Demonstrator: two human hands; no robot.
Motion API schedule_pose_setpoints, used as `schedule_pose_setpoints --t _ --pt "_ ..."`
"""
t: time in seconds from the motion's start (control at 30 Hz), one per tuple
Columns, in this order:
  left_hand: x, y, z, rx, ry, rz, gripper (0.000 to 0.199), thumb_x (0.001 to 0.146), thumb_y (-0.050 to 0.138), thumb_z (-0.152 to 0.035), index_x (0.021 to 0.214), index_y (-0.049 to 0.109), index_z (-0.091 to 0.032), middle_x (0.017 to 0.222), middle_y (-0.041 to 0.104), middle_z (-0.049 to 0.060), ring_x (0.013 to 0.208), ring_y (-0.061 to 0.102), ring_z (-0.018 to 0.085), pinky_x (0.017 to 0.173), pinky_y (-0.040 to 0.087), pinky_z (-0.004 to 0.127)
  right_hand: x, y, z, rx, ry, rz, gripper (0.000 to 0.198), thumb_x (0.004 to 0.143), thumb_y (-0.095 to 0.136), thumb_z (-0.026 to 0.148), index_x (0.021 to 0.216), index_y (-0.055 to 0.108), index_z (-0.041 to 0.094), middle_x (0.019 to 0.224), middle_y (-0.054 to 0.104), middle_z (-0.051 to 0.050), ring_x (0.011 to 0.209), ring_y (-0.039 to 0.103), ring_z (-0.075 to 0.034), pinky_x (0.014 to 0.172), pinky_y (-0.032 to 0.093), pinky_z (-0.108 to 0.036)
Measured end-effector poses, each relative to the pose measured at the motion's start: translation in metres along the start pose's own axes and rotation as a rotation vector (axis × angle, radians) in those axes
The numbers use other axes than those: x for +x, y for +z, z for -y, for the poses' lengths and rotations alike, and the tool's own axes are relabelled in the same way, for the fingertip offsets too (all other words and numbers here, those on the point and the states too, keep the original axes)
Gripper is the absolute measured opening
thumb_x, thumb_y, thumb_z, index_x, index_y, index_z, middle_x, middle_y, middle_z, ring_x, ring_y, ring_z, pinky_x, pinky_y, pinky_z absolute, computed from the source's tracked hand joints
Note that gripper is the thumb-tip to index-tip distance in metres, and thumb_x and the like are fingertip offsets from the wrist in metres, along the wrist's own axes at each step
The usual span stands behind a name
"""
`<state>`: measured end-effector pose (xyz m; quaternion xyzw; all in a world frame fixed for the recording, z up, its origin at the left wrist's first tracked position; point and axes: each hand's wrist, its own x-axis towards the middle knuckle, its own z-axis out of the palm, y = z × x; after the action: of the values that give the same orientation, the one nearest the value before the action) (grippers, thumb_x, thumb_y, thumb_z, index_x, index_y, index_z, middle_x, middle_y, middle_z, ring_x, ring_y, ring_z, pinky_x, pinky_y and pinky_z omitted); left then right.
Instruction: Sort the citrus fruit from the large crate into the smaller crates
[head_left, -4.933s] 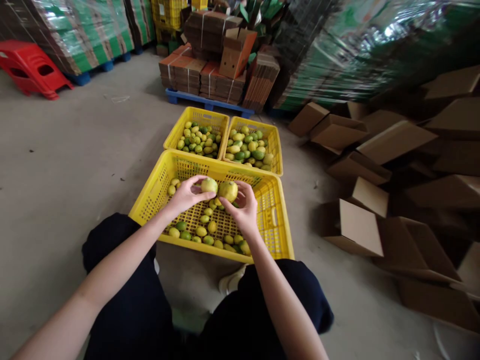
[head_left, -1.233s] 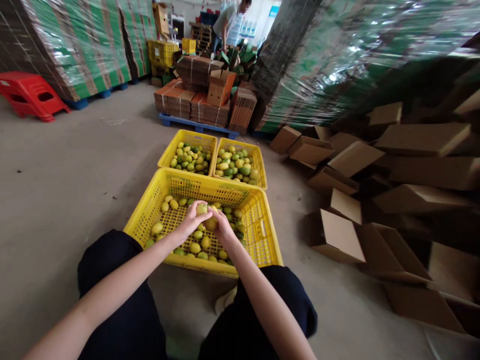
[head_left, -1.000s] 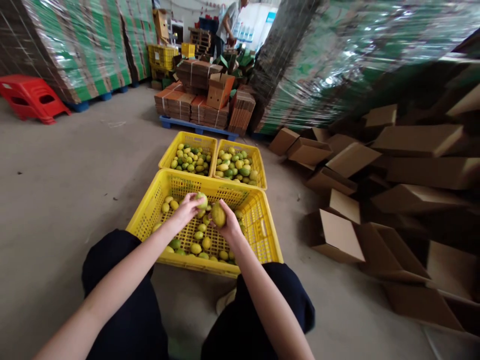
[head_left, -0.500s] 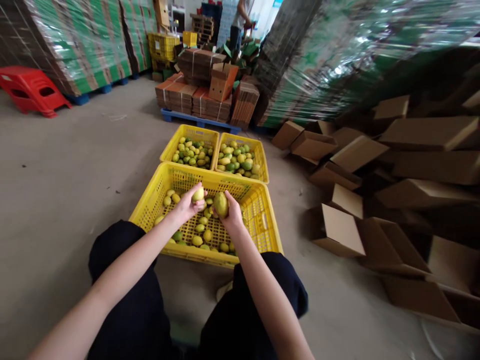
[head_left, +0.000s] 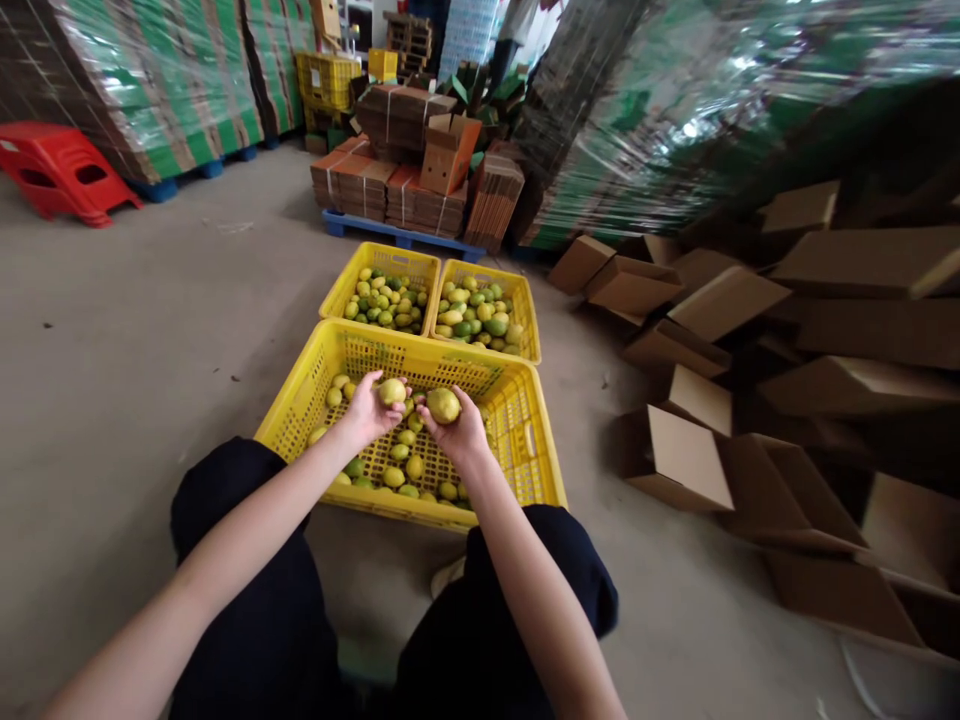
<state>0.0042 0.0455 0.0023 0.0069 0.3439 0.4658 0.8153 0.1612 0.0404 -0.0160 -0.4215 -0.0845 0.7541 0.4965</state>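
Each of the hands grasps a fruit above the crate [head_left: 541, 440]. The left hand [head_left: 369, 412] cradles the left fruit [head_left: 391, 392], thumb along its outer side and fingers beneath. The right hand [head_left: 466, 428] cups the right fruit [head_left: 443, 405] the same way, palm turned up. Both fruits show a near-round outline from above, so I cannot tell which way their long axes point. The right one looks larger.

Below and nearer the body than the hands, loose fruits lie on the crate's mesh bottom. One oval fruit [head_left: 415, 467] has its long axis running away from the body; the small fruit [head_left: 400, 452] next to it lies crosswise.

The two held fruits are apart, with a narrow gap between the hands' fingertips. The crate's side rims stand well out to either side, its near rim between hands and body, its far rim just beyond them. Past that rim sit two smaller crates, the far-left crate [head_left: 429, 270] and the far-right crate [head_left: 534, 320], both holding fruit. Floor [head_left: 187, 320] spreads widely to the left of the hands; to the right, a strip of it separates the crate from piled boxes [head_left: 690, 455].
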Motion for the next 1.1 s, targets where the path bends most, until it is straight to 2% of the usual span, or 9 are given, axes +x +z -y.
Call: schedule_pose_setpoints --t 0.2,0.37,0.53,0.6,0.67,0.77,0.83,0.9,1.1 --pt "-0.001 0.001 0.002 -0.057 0.049 0.123 0.031 0.097 0.037 -0.029 0.084 0.060 -0.012 0.075 0.061 0.009 0.044 0.045 0.006 0.035 0.035 0.015 0.000 0.001 0.003 0.113 -0.033 -0.094 0.017 0.088 0.056 0.036 0.085 0.059 0.019 0.072 0.066 -0.005 0.072 0.068 -0.018 0.067 0.064 -0.030" --pt "0.006 0.001 0.005 0.132 0.001 0.175 0.051 0.097 0.040 -0.054 0.102 0.065 -0.010 0.064 0.061 0.004 0.034 0.033 0.005 0.031 0.025 0.017 0.004 -0.004 0.002 0.053 0.055 -0.023 0.012 0.086 0.062 0.030 0.083 0.061 0.017 0.070 0.067 -0.006 0.068 0.067 -0.018 0.061 0.062 -0.029" --pt "0.010 0.000 0.011 0.297 0.038 0.202 0.065 0.090 0.044 -0.068 0.108 0.065 -0.009 0.051 0.052 -0.001 0.034 0.039 0.008 0.033 0.029 0.019 0.006 -0.003 -0.001 -0.012 0.009 -0.045 0.014 0.086 0.061 0.030 0.078 0.061 0.020 0.065 0.067 -0.002 0.060 0.064 -0.016 0.053 0.059 -0.028" --pt "0.010 0.001 0.013 0.347 0.117 0.170 0.056 0.088 0.052 -0.063 0.105 0.064 -0.011 0.057 0.055 -0.001 0.041 0.048 0.009 0.040 0.039 0.020 0.006 -0.003 -0.001 -0.068 -0.055 -0.023 0.014 0.085 0.063 0.032 0.078 0.060 0.020 0.068 0.067 -0.002 0.062 0.064 -0.016 0.055 0.058 -0.028" --pt "0.007 0.002 0.012 0.411 0.315 0.124 0.044 0.082 0.070 -0.050 0.107 0.061 -0.015 0.074 0.063 0.001 0.059 0.061 0.011 0.058 0.052 0.021 0.003 -0.002 0.002 -0.127 -0.177 -0.002 0.015 0.080 0.067 0.033 0.081 0.058 0.022 0.073 0.068 0.000 0.066 0.065 -0.016 0.060 0.058 -0.029" --pt "-0.001 0.005 0.007 0.582 0.718 0.098 0.062 0.058 0.091 -0.025 0.110 0.056 -0.022 0.106 0.064 0.003 0.091 0.065 0.015 0.085 0.054 0.027 -0.008 0.002 0.011 -0.244 -0.498 -0.015 0.032 0.068 0.078 0.028 0.094 0.059 0.026 0.084 0.069 0.003 0.078 0.066 -0.017 0.072 0.058 -0.032" --pt "-0.008 0.007 0.002 0.719 0.862 0.146 0.063 0.052 0.093 -0.021 0.104 0.057 -0.023 0.113 0.061 0.004 0.101 0.062 0.019 0.092 0.053 0.031 -0.018 0.006 0.017 -0.330 -0.713 -0.003 0.046 0.064 0.082 0.026 0.104 0.059 0.029 0.098 0.070 0.003 0.091 0.066 -0.017 0.085 0.055 -0.034" --pt "-0.014 0.007 0.000 0.814 0.888 0.220 0.054 0.056 0.091 -0.025 0.100 0.059 -0.022 0.111 0.061 0.006 0.105 0.060 0.022 0.095 0.052 0.036 -0.026 0.010 0.020 -0.375 -0.809 0.038 0.052 0.064 0.082 0.028 0.110 0.058 0.030 0.107 0.069 0.001 0.100 0.064 -0.019 0.094 0.051 -0.037" --pt "-0.021 0.003 0.003 0.888 0.906 0.302 0.055 0.068 0.085 -0.032 0.118 0.066 -0.022 0.130 0.051 0.009 0.124 0.054 0.027 0.103 0.049 0.038 -0.032 0.013 0.015 -0.373 -0.745 0.169 0.046 0.058 0.086 0.026 0.098 0.063 0.026 0.102 0.071 0.001 0.097 0.066 -0.019 0.096 0.049 -0.038"
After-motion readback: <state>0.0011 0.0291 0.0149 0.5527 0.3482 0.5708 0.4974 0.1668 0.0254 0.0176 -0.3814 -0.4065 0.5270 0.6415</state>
